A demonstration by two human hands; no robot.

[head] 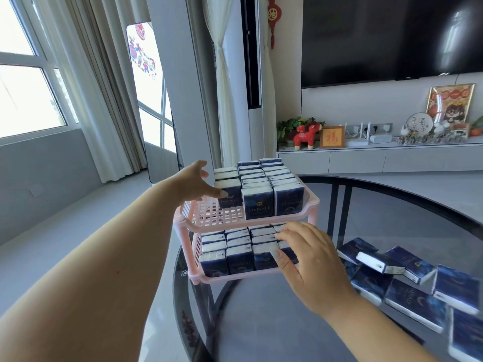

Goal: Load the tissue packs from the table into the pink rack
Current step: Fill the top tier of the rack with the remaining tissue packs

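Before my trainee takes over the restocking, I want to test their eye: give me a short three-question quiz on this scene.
1. True or false: the pink rack has two tiers.
2. Where is bare floor left: A) upper tier, front left; B) lower tier, front right?
3. What does the right hand rest on?

Key: 1 true. 2 A, beside the left hand. 3 The lower-tier tissue packs; loose packs wait on the glass table.

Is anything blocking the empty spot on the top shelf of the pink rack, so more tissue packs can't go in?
Nothing visible blocks it. The gap at the front left of the pink rack is open from above; the left hand only touches the pack behind it.
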